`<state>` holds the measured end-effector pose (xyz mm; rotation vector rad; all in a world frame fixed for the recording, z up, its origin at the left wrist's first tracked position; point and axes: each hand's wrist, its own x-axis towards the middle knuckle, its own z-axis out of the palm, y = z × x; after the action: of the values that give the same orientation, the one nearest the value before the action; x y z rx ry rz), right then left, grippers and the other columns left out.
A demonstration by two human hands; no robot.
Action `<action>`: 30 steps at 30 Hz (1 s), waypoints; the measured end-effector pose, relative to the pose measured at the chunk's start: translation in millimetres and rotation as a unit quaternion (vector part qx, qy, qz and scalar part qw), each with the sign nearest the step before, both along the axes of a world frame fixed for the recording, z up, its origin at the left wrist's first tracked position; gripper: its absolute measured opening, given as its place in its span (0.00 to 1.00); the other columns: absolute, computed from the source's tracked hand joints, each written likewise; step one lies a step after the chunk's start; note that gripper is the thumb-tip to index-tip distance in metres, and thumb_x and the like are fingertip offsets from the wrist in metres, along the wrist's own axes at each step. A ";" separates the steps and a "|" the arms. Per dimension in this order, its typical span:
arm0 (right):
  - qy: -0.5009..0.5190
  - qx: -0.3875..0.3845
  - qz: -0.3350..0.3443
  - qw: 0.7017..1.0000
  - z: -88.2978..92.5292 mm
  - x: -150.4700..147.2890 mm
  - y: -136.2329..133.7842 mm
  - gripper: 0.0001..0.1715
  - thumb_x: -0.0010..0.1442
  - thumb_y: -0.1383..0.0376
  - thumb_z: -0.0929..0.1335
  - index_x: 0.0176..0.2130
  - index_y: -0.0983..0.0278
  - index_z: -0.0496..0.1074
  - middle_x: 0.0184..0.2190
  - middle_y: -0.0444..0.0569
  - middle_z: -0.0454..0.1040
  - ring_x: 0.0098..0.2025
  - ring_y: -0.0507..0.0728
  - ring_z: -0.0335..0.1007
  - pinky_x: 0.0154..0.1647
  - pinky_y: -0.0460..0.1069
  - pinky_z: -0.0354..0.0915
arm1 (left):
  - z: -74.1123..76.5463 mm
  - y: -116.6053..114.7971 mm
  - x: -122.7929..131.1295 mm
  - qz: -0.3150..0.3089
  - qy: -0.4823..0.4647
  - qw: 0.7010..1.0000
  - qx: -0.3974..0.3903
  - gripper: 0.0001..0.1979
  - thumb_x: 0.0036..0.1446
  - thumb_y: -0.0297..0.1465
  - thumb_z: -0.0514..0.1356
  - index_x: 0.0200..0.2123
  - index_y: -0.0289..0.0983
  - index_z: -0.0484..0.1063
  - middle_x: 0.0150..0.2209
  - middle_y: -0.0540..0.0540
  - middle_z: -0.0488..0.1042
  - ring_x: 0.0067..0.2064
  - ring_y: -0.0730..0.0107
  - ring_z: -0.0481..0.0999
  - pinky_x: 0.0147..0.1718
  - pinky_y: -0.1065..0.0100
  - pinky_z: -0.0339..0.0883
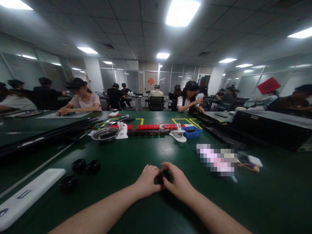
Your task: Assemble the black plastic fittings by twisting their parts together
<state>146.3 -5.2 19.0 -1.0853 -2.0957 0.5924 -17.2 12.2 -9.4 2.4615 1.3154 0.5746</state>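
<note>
My left hand (148, 180) and my right hand (177, 182) meet on the green table (146, 152), just in front of me. Both have their fingers curled around a small black object (162, 177) held between them; most of it is hidden, so I cannot name it. Three black ring-shaped parts (80, 170) lie on the table to the left of my hands.
A white flat device (26, 195) lies at the near left. Farther back sit a metal bowl (104, 134), white clips (179, 135), a blue tray (192, 131) and red strips (148, 126). A black rack (255, 128) stands right. Several people work at surrounding tables.
</note>
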 end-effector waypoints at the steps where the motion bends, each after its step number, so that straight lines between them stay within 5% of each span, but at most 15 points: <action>1: 0.007 -0.003 0.025 1.000 0.8 0.7 -1.6 0.29 0.43 0.76 0.62 0.47 0.64 0.60 0.42 0.49 0.68 0.45 0.56 0.63 0.48 0.52 0.59 | -0.5 0.4 0.0 0.002 -0.001 1.000 -0.001 0.17 0.44 0.42 0.60 0.35 0.37 0.67 0.37 0.47 0.68 0.42 0.60 0.65 0.47 0.57 0.52; 4: 0.020 0.011 0.025 0.999 1.7 1.9 -3.6 0.31 0.41 0.77 0.62 0.47 0.63 0.59 0.46 0.50 0.65 0.48 0.57 0.60 0.51 0.54 0.56 | -0.5 0.7 -0.2 0.008 -0.003 1.000 0.000 0.18 0.44 0.43 0.60 0.36 0.37 0.66 0.37 0.47 0.68 0.42 0.60 0.65 0.47 0.57 0.52; 7: 0.023 0.033 -0.072 0.997 -0.3 0.8 -0.6 0.21 0.46 0.70 0.64 0.43 0.64 0.61 0.38 0.50 0.67 0.42 0.58 0.63 0.45 0.54 0.60 | 1.4 -0.5 -0.2 0.002 0.001 1.000 0.000 0.17 0.45 0.43 0.59 0.35 0.38 0.67 0.37 0.48 0.68 0.42 0.61 0.65 0.47 0.57 0.52; 10: 0.006 0.010 -0.117 0.993 -3.3 -1.0 3.1 0.21 0.48 0.64 0.66 0.43 0.64 0.61 0.32 0.48 0.67 0.36 0.58 0.65 0.39 0.54 0.62 | 4.2 -2.0 -0.1 0.001 0.002 1.000 -0.003 0.16 0.45 0.43 0.59 0.34 0.39 0.67 0.37 0.48 0.67 0.42 0.61 0.65 0.48 0.57 0.51; 16: -0.007 0.007 0.007 1.000 0.1 0.2 0.2 0.32 0.44 0.75 0.62 0.50 0.61 0.56 0.42 0.49 0.68 0.47 0.57 0.62 0.50 0.55 0.57 | 8.4 -3.6 0.9 0.006 0.009 1.000 -0.009 0.15 0.45 0.41 0.59 0.34 0.39 0.67 0.37 0.48 0.68 0.43 0.61 0.65 0.48 0.57 0.51; 19: -0.048 0.045 -0.029 0.997 3.1 0.9 -1.7 0.33 0.43 0.73 0.64 0.50 0.63 0.58 0.47 0.52 0.65 0.50 0.61 0.58 0.51 0.57 0.54 | 8.7 -3.7 1.1 0.007 0.012 1.000 -0.010 0.14 0.45 0.40 0.59 0.34 0.39 0.67 0.37 0.48 0.68 0.43 0.61 0.65 0.48 0.57 0.51; 23: -0.085 0.051 -0.102 0.990 0.7 -0.1 0.6 0.28 0.45 0.63 0.69 0.46 0.63 0.61 0.38 0.51 0.68 0.41 0.61 0.64 0.44 0.57 0.59 | 8.1 -3.5 1.0 0.002 0.009 1.000 -0.005 0.13 0.45 0.40 0.59 0.33 0.39 0.67 0.35 0.49 0.68 0.42 0.62 0.65 0.47 0.57 0.51; 30: -0.081 0.075 0.019 0.994 8.3 -1.6 -5.4 0.26 0.42 0.75 0.62 0.44 0.63 0.61 0.43 0.50 0.65 0.48 0.58 0.59 0.50 0.55 0.55 | 4.1 -1.1 1.0 0.014 0.006 1.000 -0.018 0.15 0.44 0.39 0.60 0.36 0.39 0.67 0.37 0.48 0.68 0.43 0.61 0.65 0.48 0.57 0.51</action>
<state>144.7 -10.7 27.3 -1.0392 -2.2647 0.3678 -16.2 11.0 -5.3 2.4242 1.3545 0.5395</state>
